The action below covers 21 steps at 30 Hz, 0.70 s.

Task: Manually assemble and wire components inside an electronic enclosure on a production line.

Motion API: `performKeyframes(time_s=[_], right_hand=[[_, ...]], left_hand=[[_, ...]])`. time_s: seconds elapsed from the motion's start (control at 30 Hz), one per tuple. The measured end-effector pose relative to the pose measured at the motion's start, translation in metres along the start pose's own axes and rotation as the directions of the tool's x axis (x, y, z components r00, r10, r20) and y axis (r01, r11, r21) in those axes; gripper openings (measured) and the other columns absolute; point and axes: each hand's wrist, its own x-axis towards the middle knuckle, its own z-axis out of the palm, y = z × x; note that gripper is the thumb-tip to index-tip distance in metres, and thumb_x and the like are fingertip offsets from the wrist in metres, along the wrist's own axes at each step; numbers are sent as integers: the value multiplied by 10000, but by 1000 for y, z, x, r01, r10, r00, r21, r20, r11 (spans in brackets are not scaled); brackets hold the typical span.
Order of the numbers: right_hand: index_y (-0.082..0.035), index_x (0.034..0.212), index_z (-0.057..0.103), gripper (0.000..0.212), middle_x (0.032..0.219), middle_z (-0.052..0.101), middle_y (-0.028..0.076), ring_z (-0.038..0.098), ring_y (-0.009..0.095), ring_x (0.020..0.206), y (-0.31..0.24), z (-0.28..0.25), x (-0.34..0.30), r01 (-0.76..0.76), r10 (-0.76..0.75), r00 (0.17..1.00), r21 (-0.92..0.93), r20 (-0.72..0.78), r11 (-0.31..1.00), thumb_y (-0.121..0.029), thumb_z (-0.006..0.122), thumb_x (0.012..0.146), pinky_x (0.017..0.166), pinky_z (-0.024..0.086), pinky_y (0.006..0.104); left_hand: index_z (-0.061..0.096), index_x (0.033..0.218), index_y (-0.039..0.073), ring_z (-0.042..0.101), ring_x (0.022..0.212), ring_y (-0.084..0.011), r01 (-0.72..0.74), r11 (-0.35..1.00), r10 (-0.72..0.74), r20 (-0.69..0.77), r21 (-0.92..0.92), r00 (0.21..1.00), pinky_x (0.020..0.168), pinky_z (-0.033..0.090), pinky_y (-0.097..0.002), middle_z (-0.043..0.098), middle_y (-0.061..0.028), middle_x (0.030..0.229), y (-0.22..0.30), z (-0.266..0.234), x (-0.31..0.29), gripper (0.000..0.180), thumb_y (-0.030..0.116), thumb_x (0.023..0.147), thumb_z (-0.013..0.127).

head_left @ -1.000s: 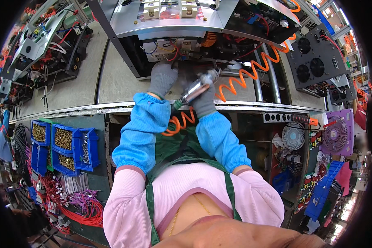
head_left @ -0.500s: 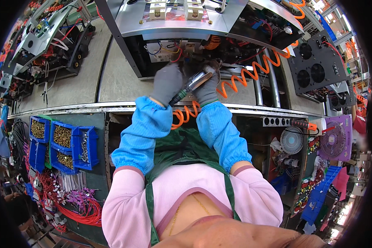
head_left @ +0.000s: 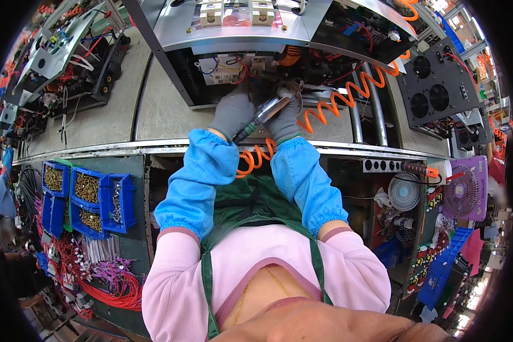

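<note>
A silver air-powered driver [head_left: 266,113] with a green and black end slants between my two hands, in front of the opening of a grey metal cabinet [head_left: 182,85]. My right hand [head_left: 285,117], in a grey glove, is closed around its upper end. My left hand [head_left: 233,111], gloved too, reaches into the lower opening beside the tool, and its fingertips are lost in shadow. Near both hands inside the cabinet are a white module [head_left: 219,69] with coloured wires and a copper-coloured coil [head_left: 290,56].
An orange coiled hose [head_left: 325,114] runs past my right hand. Blue bins [head_left: 87,188] of screws and red wire bundles [head_left: 114,290] lie at the left. Other units stand on both sides, one with black fans [head_left: 430,100]. A purple fan [head_left: 464,188] is at the right.
My left hand has moved slightly, its fingers now reaching farther into the cabinet opening. The tool and my right hand have barely shifted.
</note>
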Motion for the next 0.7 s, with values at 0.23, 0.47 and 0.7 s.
performKeyframes(time_s=[0.23,0.47,0.7], right_hand=[[-138,1128,505,411,1086,564,67,546,276,927,3,-26,19,-58,62,992,-35,111,998,-424,368,867,791,476,442],[-120,1171,492,439,1181,537,83,521,281,1028,-2,-4,1,-55,53,994,12,94,998,-411,342,878,848,457,437],[-103,1239,452,492,1273,485,82,481,295,1127,0,-11,9,-109,109,992,3,61,994,-426,326,890,955,411,433]], left_hand=[[566,1138,109,641,783,-349,9,954,-29,63,299,998,661,516,-437,650,-171,841,18,-22,10,374,184,771,565],[608,990,125,623,653,-325,-219,940,298,-317,261,900,547,502,-413,635,-133,777,-12,5,17,242,261,790,613],[625,918,77,612,658,-334,-155,981,194,-587,116,786,557,491,-422,615,-160,807,-2,2,16,210,227,772,640]])
